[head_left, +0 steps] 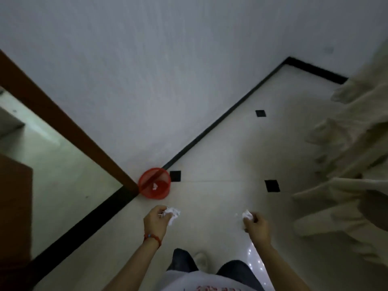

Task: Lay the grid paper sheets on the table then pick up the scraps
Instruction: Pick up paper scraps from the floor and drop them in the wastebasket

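**me:** ok so I'm standing over the red mesh bin (155,186) with both hands loaded. Left hand (155,222) is curled round a crumpled paper scrap (172,215), right hand (256,225) is pinching a smaller scrap (247,215). One wad (155,186) already sits in the bin. No grid sheets or table anywhere in this view, so can't say how that part stands.

**other guy:** what's the risk from there?

**me:** mostly missing, I reckon. Both hands sit nearer me than the bin, not over the rim, and crumpled paper is light, so a toss from here could drift or bounce off the edge onto the floor (220,156). The right scrap is only held at the fingertips and looks like it could slip out early. There's maybe a tiny fleck just beside it, too blurry to tell.

**other guy:** room to move?

**me:** the bin is jammed into the corner, touching the brown door frame (63,122) and near the black skirting (220,120). So approach only from my side. Draped cloth (346,164) crowds the right; the middle floor is open.
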